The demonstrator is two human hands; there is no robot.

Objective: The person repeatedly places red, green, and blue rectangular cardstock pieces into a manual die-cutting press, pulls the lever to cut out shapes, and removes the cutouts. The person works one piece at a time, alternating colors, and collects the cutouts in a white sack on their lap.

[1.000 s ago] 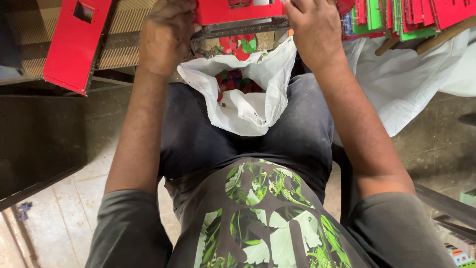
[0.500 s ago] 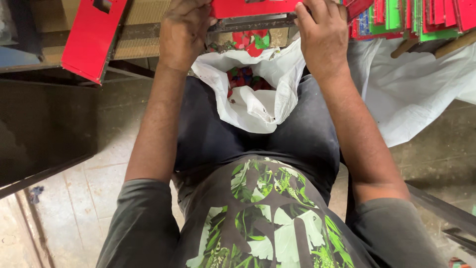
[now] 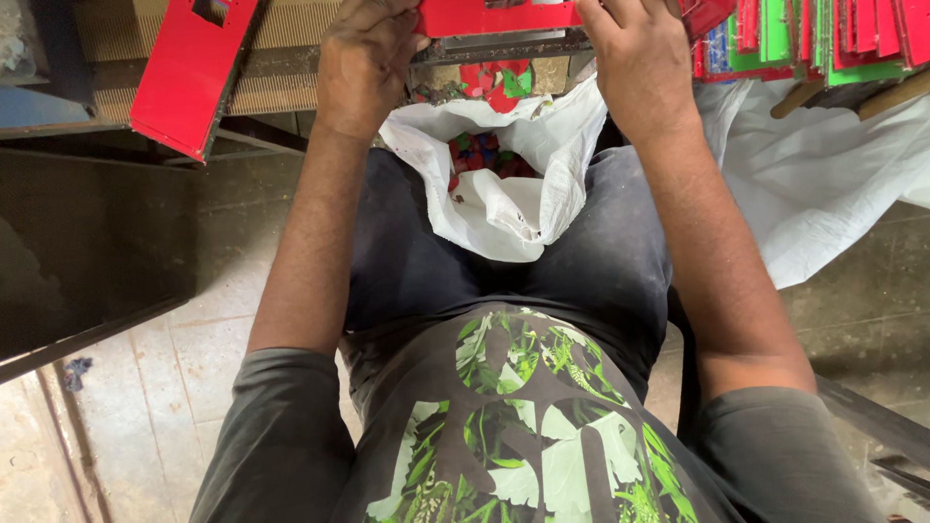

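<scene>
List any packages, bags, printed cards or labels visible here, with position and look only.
Red card sheet: top centre, flat, held by left hand and right hand.
White plastic bag: open on the lap, holding red and green scraps.
Red cut-out panel: upper left, leaning tilted.
Stack of red and green cards: upper right, on edge.
White sack: right, crumpled.

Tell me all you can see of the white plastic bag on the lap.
The white plastic bag looks like thin, crumpled film. It rests on the person's lap between the forearms, mouth open upward, rim folded outward. Small red and green scraps lie inside. Neither hand touches it; both hold a red card above it.
</scene>
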